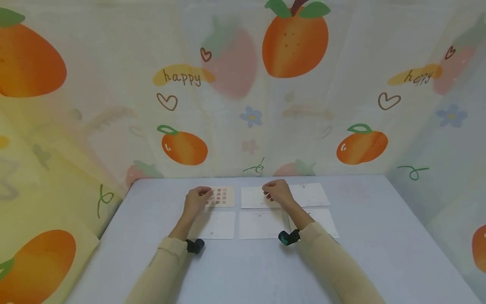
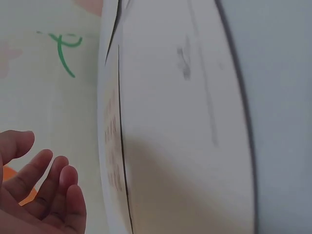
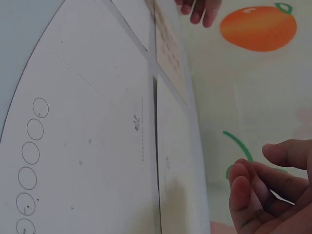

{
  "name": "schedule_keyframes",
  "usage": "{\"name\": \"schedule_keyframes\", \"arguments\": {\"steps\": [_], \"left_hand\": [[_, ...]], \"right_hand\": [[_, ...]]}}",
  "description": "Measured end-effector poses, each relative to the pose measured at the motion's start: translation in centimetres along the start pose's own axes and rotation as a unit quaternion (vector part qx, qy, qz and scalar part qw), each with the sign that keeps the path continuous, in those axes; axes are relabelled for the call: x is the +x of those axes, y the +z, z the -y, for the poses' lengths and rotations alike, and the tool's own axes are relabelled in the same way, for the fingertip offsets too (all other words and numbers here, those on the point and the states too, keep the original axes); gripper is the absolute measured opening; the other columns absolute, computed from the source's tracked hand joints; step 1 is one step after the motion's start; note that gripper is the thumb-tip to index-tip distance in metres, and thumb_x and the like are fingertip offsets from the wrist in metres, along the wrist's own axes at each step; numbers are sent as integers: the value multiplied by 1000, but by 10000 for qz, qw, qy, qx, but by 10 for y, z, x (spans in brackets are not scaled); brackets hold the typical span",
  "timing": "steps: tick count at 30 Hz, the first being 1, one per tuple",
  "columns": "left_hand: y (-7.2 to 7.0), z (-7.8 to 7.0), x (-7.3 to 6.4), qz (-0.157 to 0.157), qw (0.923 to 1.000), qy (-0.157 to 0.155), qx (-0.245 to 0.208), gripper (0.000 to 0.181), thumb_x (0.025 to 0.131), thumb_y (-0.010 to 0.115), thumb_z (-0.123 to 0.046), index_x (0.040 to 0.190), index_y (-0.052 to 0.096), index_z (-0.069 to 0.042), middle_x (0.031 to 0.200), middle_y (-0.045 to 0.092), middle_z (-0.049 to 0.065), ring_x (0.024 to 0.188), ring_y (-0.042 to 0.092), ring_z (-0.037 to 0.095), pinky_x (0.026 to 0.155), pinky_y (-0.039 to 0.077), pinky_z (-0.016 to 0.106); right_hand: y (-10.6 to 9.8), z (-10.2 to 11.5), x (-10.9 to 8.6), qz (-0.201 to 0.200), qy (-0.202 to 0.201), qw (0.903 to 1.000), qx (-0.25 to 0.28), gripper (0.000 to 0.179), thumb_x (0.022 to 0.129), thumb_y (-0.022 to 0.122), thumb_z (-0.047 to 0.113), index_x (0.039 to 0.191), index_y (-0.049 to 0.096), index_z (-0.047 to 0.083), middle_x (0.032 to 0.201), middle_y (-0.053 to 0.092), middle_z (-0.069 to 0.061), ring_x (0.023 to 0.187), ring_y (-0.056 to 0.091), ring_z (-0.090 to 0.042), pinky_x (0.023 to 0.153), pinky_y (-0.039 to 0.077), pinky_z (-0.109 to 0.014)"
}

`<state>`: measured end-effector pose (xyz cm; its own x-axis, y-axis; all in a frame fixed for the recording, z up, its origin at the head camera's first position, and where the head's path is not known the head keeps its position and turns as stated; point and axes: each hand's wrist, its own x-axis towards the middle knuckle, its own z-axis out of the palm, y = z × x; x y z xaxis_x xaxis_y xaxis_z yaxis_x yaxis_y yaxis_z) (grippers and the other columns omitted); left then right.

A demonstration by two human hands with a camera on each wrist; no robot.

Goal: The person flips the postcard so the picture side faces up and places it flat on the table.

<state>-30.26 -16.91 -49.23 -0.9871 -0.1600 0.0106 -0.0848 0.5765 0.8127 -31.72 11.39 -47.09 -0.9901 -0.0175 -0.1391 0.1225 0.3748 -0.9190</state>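
My left hand (image 1: 196, 199) hovers over the left end of a pinkish card (image 1: 225, 197) printed with brown characters, in the back row. Its fingers (image 2: 43, 183) are loosely bent, with nothing between them. Over the back-row white cards (image 1: 251, 197) is my right hand (image 1: 279, 192), thumb apart from the half-curled fingers (image 3: 240, 195), holding nothing. Another white card (image 1: 309, 195) lies to its right. In front are more white cards: a left one (image 1: 218, 223), a middle one (image 1: 262, 224) and a right one (image 1: 322, 221). The right wrist view shows small circles (image 3: 30, 153) along one card's edge.
All the cards lie flat in two rows on a white-covered table (image 1: 243, 270). Behind it hangs a fruit-patterned cloth (image 1: 228, 126), which also covers the sides. A dark wrist camera (image 1: 195, 246) sits on the left wrist, another camera (image 1: 289, 237) on the right.
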Motion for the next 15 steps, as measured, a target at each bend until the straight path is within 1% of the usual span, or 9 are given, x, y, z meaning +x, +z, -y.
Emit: {"name": "schedule_keyframes", "arguments": {"steps": [3,5,9,12,15], "left_hand": [[9,-7,-1,111,9998,58,-144,31,94,62,-23,114,68,1,105,70,18,93,62,27,74,48,29],[16,-12,-2,250,9992,68,-296,31,95,62,-23,114,68,0,105,70,18,93,64,29,75,51,30],[29,-22,-4,528,9971,-46,-553,32,95,62,-26,115,68,-2,107,70,16,93,67,29,72,53,29],[38,-28,-5,626,9965,-129,-540,32,94,63,-26,115,68,-2,109,70,15,93,67,28,73,53,29],[45,-33,-5,703,9964,-155,-446,32,93,63,-25,114,68,-2,111,70,16,94,66,27,77,54,33]], "right_hand": [[-7,-4,-2,-113,6,9999,54,26,92,62,15,107,70,-6,94,71,-21,71,65,-18,62,54,-24],[-12,-5,-3,-216,24,9998,25,27,93,62,15,107,70,-5,98,70,-24,75,66,-21,64,54,-25],[-18,-9,-3,-383,75,9991,-191,26,93,61,16,106,70,-5,100,69,-25,76,65,-22,63,53,-25],[-21,-14,0,-393,162,9985,-353,26,93,61,16,106,70,-5,99,69,-24,71,62,-17,60,51,-22],[-24,-18,3,-338,334,9978,-471,27,93,61,17,108,69,-5,97,69,-22,70,60,-16,60,51,-24]]}}
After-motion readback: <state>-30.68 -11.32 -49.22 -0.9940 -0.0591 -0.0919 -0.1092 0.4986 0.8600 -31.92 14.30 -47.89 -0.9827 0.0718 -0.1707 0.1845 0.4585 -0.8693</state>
